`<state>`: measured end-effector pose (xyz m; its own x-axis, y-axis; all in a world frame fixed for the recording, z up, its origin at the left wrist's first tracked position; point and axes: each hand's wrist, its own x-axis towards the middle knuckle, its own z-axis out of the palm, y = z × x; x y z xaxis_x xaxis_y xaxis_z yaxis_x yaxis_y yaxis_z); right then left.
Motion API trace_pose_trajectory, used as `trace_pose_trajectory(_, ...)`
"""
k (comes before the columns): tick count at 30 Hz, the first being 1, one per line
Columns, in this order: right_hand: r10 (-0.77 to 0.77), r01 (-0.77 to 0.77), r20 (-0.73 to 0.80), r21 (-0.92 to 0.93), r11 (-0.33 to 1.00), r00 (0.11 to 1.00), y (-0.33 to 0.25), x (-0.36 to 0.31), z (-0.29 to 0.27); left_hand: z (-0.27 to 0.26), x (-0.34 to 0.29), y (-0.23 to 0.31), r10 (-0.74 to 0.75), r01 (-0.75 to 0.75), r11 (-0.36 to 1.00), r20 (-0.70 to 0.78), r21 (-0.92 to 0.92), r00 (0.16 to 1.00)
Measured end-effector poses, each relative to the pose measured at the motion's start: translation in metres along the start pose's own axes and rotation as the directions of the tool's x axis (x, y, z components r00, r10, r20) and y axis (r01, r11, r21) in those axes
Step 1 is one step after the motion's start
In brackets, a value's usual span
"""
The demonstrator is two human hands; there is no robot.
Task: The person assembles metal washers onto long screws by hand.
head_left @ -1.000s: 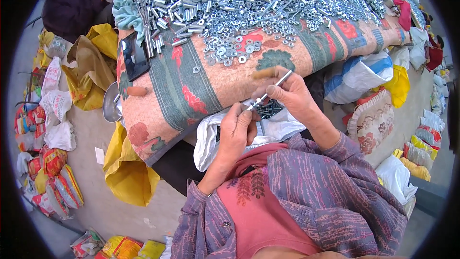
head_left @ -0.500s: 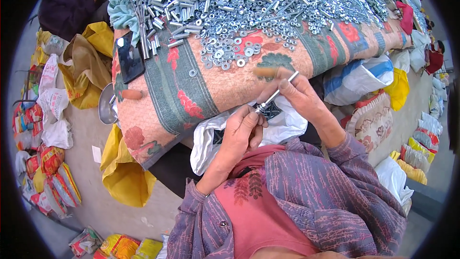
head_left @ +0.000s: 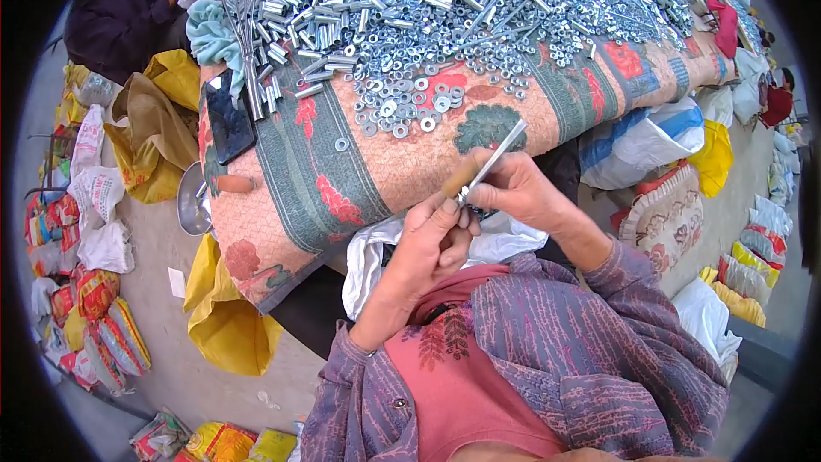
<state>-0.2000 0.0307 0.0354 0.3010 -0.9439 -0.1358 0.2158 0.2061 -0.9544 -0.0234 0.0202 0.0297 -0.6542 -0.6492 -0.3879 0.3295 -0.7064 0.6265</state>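
Silvery, slender metal rod slants far and right above the white, crumpled bag: our left hand pinches its near end, probably for steadiness, while our right hand clamps fingers just beyond, presumably for control.

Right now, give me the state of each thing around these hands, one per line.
Metal rod: held, tilted
Left hand: closed at the rod's lower end
Right hand: pinching the rod
Phone: lying flat, screen dark
Teal cloth: crumpled
Washers: loose, scattered
Patterned cover: spread out
White bag: open, partly hidden by the hands
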Motion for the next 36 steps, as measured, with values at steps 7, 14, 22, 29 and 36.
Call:
trace_pose_trajectory(7,0.142,-0.174,-0.164,-0.207,0.963,0.976,0.008,0.008,0.000,-0.014,0.011,-0.019,0.647,-0.333,0.292,0.071,0.897,0.759)
trace_pose_trajectory(14,-0.473,0.024,-0.113,-0.961,0.274,0.874,-0.059,0.031,-0.110,-0.021,-0.007,0.023,0.435,-0.179,-0.071,0.192,0.981,0.880)
trace_pose_trajectory(22,-0.335,-0.036,0.171,-0.846,-0.532,0.927,-0.073,0.111,-0.175,-0.059,0.030,0.051,0.708,-0.237,0.315,-0.061,0.919,0.703)
trace_pose_trajectory(29,-0.312,0.149,0.373,-0.816,-0.559,0.874,-0.074,0.120,-0.188,-0.064,0.032,0.047,0.745,-0.277,0.280,-0.026,0.919,0.666)
trace_pose_trajectory(36,-0.284,0.221,0.463,-0.769,-0.599,0.839,-0.078,0.151,-0.198,-0.059,0.031,0.048,0.729,-0.228,0.230,-0.012,0.946,0.685)
